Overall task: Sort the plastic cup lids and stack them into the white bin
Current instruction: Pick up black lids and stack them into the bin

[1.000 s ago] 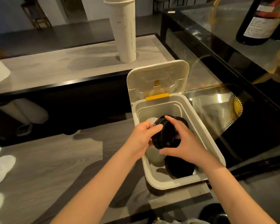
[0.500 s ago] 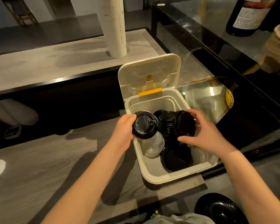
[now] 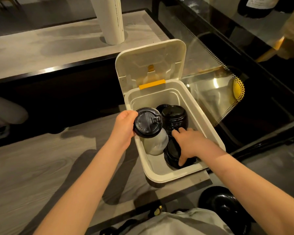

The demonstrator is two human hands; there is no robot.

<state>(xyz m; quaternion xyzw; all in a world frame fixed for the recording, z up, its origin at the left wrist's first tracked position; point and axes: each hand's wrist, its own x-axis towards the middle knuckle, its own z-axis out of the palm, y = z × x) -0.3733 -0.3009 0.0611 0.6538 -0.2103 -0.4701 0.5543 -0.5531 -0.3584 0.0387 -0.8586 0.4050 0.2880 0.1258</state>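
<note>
Hands first. Left hand (image 3: 124,128) grips a single black lid (image 3: 148,122) by its rim, thumb on the upper edge, fingers curled behind; the lid's top face with its sip tab is tilted toward the viewer. It hangs over the left wall of the white bin (image 3: 159,175), partly covering what lies below.

Right hand (image 3: 192,143) is down inside the bin, fingers spread and fairly straight, holding nothing. The forefinger touches the rear stack of black lids (image 3: 174,117), which leans against the back wall. The thumb lies across the front stack of black lids (image 3: 172,153), near the front wall.

Beside the front stack, under the held lid, lies a pile of pale translucent lids (image 3: 155,143), tipped on its side.

Bin: its hinged cover (image 3: 151,60) stands open and upright at the back, with a yellow strip (image 3: 152,84) along the hinge edge. The bin rests at the right end of a grey wood-grain counter (image 3: 32,167), just beside a glass display case (image 3: 210,65). On the raised ledge behind stands a tall white tube (image 3: 111,19). A black round object (image 3: 222,202) sits low at the near right; what it is, I cannot tell.
</note>
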